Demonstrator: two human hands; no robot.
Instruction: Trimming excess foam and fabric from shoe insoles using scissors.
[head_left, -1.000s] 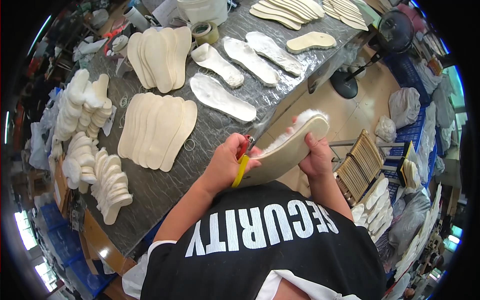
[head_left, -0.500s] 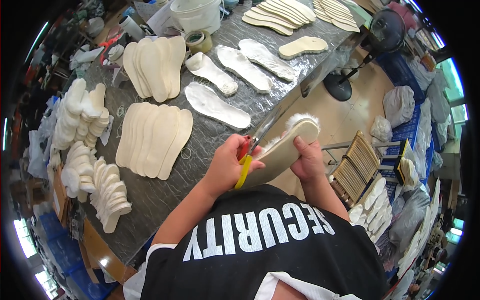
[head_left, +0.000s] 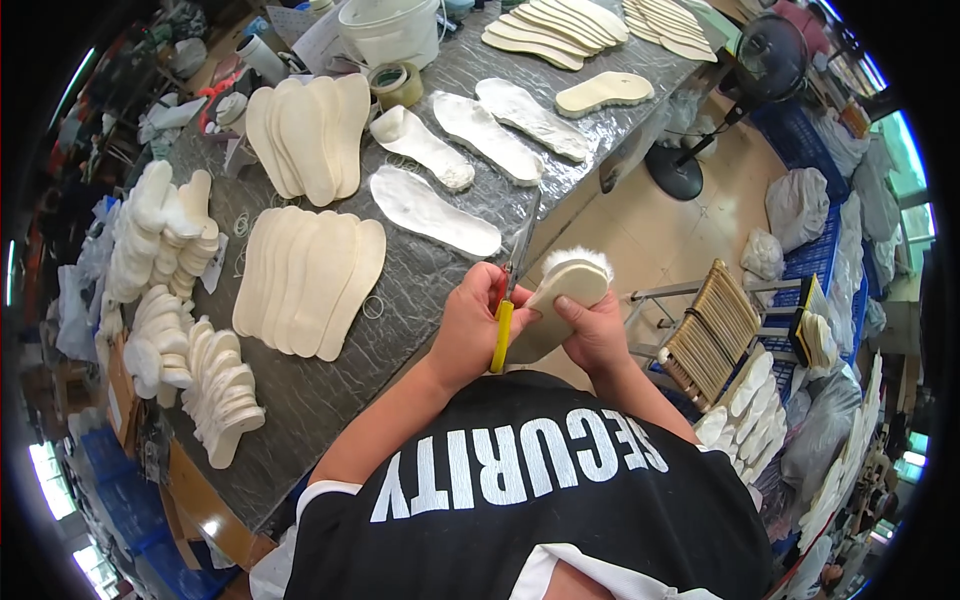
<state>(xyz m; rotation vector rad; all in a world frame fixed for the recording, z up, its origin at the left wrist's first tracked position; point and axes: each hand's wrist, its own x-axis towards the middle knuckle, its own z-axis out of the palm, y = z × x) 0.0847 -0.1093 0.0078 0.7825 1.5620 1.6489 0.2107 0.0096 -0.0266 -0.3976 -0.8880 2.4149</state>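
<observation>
My left hand (head_left: 468,322) is closed around a pair of scissors (head_left: 503,338) with red and yellow handles. Their blades point up and away, toward the table edge. Fingertips of this hand also meet the left edge of a beige insole (head_left: 577,283). White fluffy fleece sticks out around the insole's far end, on its underside. My right hand (head_left: 597,330) grips the insole from the right, thumb flat on the smooth beige face. Just beyond the hands, a white insole (head_left: 435,212) lies on the dark marbled table (head_left: 420,290).
Fanned beige insoles (head_left: 308,280) and fleecy stacks (head_left: 220,385) cover the table's left side. A white bucket (head_left: 388,35) and a tape roll (head_left: 397,85) stand farther back. Right of me are a woven-seat stool (head_left: 708,335), a black fan (head_left: 772,60) and blue crates (head_left: 800,135).
The insole has moved left and nearer me, and its tilt is steeper. The scissors have swung more upright, with the blades now clear of the fleece edge.
</observation>
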